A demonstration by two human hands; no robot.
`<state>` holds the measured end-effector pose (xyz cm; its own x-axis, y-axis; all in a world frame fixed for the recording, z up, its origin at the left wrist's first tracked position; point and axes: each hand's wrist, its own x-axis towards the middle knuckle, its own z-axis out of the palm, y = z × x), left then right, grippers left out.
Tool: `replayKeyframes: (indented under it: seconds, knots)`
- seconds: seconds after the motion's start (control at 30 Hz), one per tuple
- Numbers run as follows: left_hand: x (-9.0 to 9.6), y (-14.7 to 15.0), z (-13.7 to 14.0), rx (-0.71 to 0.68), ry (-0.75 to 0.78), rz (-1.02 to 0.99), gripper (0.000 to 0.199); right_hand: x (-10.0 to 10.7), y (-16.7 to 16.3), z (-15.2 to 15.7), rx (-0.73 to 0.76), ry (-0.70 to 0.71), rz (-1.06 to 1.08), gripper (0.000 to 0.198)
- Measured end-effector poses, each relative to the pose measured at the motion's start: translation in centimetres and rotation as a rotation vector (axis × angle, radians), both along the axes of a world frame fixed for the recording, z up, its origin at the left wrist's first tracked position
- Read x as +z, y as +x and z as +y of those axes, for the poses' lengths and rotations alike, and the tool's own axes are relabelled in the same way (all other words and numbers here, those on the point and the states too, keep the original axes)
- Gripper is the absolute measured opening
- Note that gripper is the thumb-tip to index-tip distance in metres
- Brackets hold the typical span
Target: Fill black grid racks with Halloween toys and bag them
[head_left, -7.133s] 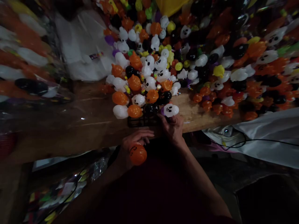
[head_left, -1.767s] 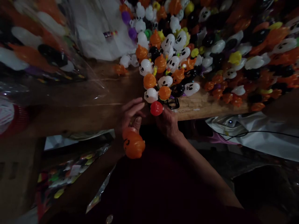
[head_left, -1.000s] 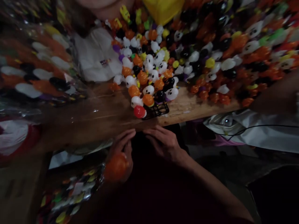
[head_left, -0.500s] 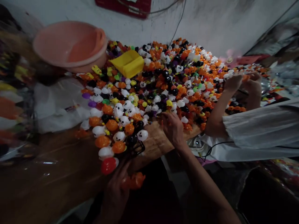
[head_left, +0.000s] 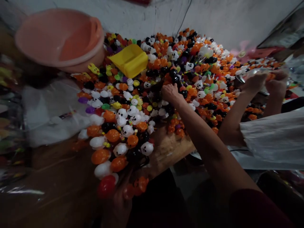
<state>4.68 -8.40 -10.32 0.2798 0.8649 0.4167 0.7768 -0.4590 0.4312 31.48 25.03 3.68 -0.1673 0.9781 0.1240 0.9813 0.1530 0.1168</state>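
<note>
A heap of small plastic Halloween figures (head_left: 142, 126) in orange, white and black covers the wooden table, some with ghost or skull faces. My right hand (head_left: 169, 93) reaches into the middle of the heap, its fingers curled down among the pieces; what they pinch, if anything, is hidden. Low in the view, in shadow, is my left hand (head_left: 117, 201), closed around orange pumpkin figures (head_left: 136, 187) that stick out on its right side. A red round figure (head_left: 106, 186) lies just beside that hand, at the near end of the heap.
A yellow scoop (head_left: 130, 60) lies on the heap. Behind it on the left stands a pink basin (head_left: 61, 38), with a white plastic bag (head_left: 54, 110) in front. On the right, another person's hands (head_left: 266, 84) work over the heap. The bare wooden table edge (head_left: 171, 148) shows nearby.
My right hand has moved from the near edge of the heap forward into its middle. My left hand stays low with the orange figures. The other person's hands appear further right.
</note>
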Motion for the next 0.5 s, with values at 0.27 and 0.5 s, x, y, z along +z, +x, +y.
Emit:
replayKeyframes:
  seconds: [0.27,0.5]
  knots:
    - [-0.2,1.7,-0.6,0.047,0.035,-0.029,0.057,2.4,0.9,-2.9,0.174,0.085,0.04,0.028]
    - [0.6,2.0,-1.2,0.02,0.038,-0.212,0.047,0.4,2.3,-14.4,0.239,0.35,0.278,0.015]
